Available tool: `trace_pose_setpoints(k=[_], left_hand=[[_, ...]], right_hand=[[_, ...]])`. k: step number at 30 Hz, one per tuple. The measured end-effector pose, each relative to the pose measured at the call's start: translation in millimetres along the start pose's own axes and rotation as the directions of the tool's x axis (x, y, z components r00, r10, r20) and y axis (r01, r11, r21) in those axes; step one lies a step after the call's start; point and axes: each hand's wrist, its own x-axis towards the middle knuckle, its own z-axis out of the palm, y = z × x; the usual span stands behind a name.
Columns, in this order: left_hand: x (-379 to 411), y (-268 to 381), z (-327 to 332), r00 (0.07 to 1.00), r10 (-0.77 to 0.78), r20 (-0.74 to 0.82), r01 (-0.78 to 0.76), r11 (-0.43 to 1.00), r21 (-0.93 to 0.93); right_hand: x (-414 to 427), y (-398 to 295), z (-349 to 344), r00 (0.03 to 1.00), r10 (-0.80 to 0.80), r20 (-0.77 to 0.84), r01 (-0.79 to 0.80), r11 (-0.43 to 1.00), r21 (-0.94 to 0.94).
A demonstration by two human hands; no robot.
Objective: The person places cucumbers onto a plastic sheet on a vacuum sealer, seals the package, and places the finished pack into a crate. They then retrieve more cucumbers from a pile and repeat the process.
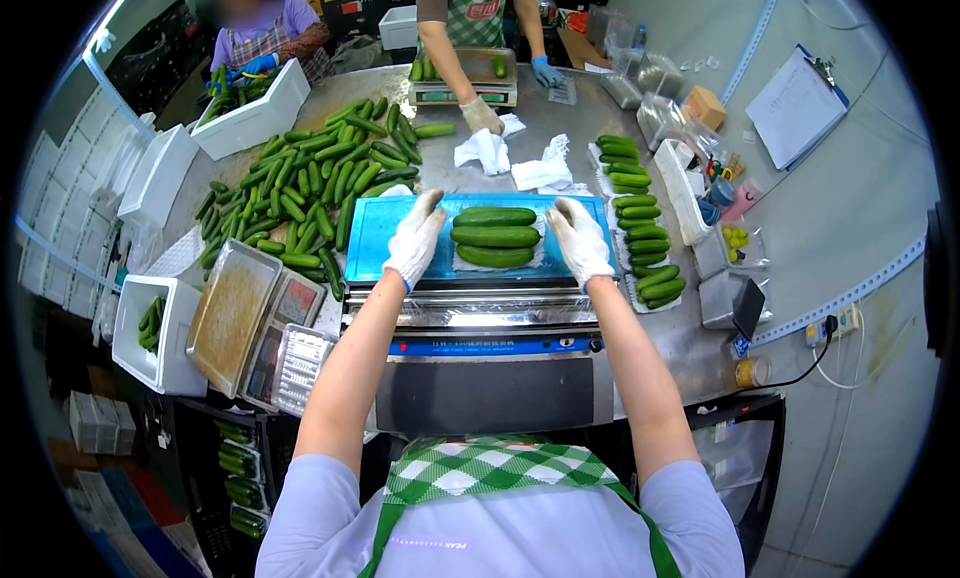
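Observation:
Three green cucumbers lie side by side on a white absorbent pad, on the blue top of a film wrapping machine. To their left is my left hand in a white knit glove, resting at or just over the blue surface. My right hand, gloved the same way, faces it from beyond their right ends. A small gap separates each hand from the cucumbers, and neither holds anything. Nearer to me, clear film lies along the wrapper's metal roller bed, above its blue control strip.
Loose cucumbers heap at left, beside a scale with a metal tray. Cucumbers on padded trays line the right. White cloths lie beyond the wrapper. Across the table, a co-worker's gloved hand reaches past another scale; another person stands far left.

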Motion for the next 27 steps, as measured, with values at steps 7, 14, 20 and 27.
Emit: trace_pose_setpoints(k=[7, 14, 20, 27], left_hand=[[29.7, 1.8, 27.4, 0.964, -0.053, 0.261, 0.01, 0.987, 0.161], [19.8, -4.9, 25.4, 0.952, -0.038, 0.305, 0.056, 0.997, -0.053], [30.4, -26.8, 16.6, 0.952, 0.036, 0.302, 0.024, 0.981, -0.194], [32.8, -3.4, 0.6, 0.916, -0.083, 0.393, -0.028, 0.963, 0.269]], right_hand=[[25.7, -11.2, 32.7, 0.948, -0.202, 0.248, 0.23, 0.969, -0.09], [18.0, -9.4, 32.0, 0.913, -0.309, 0.265, 0.353, 0.925, -0.139], [37.4, -50.6, 43.1, 0.837, -0.309, 0.453, 0.475, 0.82, -0.319], [49.0, -50.0, 76.4, 0.77, -0.185, 0.611, 0.475, 0.805, -0.356]])
